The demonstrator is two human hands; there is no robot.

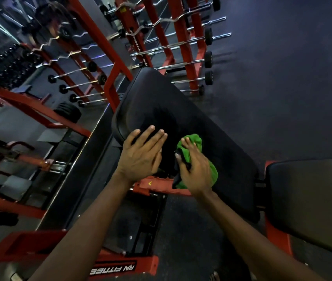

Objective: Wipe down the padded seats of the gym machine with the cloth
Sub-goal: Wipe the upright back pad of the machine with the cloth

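A long black padded back pad (181,110) of a red-framed gym bench runs through the middle of the view. A second black seat pad (306,199) lies at the right. My left hand (140,155) rests flat, fingers straight, on the near left edge of the long pad. Beside it, my right hand (195,169) holds a bunched green cloth (211,171) against the pad, fingers curled over it, with a dark fold of cloth under the thumb.
Red racks with barbells (183,45) stand beyond the bench. A red machine frame (118,78) and weight plates (67,112) lie to the left. The bench's red base (124,268) is near my feet. Dark rubber floor (292,78) stretches to the right.
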